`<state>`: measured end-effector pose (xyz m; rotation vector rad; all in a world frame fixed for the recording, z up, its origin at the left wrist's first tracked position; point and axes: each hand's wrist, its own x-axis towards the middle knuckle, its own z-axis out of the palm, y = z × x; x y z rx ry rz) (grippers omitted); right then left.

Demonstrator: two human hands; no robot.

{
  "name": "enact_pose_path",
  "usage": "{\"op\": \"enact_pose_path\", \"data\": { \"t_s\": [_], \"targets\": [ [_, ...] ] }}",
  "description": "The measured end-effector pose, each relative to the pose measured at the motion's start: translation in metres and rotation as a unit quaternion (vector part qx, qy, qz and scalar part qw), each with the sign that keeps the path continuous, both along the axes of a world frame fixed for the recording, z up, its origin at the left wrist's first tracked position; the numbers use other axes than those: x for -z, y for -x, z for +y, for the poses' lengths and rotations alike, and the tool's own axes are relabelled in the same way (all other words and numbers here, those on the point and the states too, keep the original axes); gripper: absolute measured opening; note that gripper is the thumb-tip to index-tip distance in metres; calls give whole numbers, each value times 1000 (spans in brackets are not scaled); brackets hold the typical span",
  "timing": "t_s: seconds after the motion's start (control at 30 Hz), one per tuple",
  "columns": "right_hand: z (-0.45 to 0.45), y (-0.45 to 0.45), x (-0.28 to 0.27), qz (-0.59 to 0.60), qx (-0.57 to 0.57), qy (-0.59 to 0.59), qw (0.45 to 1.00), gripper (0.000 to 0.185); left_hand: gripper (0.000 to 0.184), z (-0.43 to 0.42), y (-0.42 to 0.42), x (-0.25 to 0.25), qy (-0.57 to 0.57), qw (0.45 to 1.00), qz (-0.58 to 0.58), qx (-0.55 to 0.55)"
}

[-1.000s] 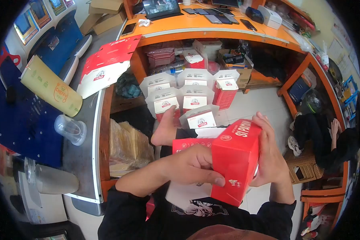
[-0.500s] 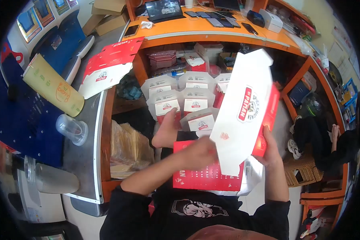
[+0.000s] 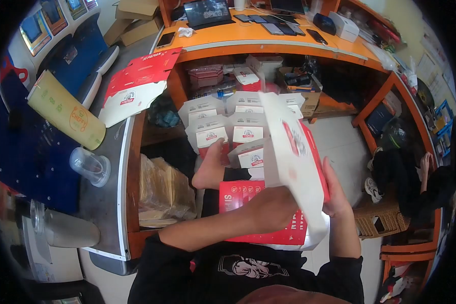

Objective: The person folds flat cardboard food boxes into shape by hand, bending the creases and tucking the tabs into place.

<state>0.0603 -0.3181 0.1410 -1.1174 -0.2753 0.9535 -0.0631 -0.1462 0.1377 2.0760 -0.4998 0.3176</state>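
Observation:
A red and white cardboard food box (image 3: 300, 152), printed with a chicken logo, is held up on edge before my chest. My right hand (image 3: 338, 192) grips its red outer side, thumb pointing up along it. My left hand (image 3: 276, 209) reaches to the lower part of the box, where the white panel hides its fingers. Under both hands, a stack of flat red cartons (image 3: 238, 195) rests on my lap. Several folded boxes with raised lids (image 3: 245, 133) stand in rows on the floor ahead, by my bare foot (image 3: 210, 169).
Flat red and white cartons (image 3: 142, 76) lie on the grey counter at left, near a yellow cup (image 3: 68, 109) and a clear plastic cup (image 3: 90, 166). Phones and a tablet (image 3: 207, 12) sit on the orange desk (image 3: 213, 45). Another person's legs (image 3: 395, 172) are at right.
The box has turned nearly edge-on to me and come lower and slightly left. My left hand has moved right and down, behind its panel. My right hand keeps its hold.

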Motion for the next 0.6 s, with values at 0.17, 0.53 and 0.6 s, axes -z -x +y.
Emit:
{"op": "enact_pose_path", "data": {
  "t_s": [0.17,0.53,0.6],
  "targets": [
    [4,22,-7,-201,80,-96,972,88,23,3,-9,-14,104,990,-37,-83],
    [-26,15,3,-318,210,39,924,84,48,42,-2,9,1,941,-146,-305],
    [-29,12,7,-319,188,22,929,83,51,57,-3,26,64,908,-95,-403]
  ]
}}
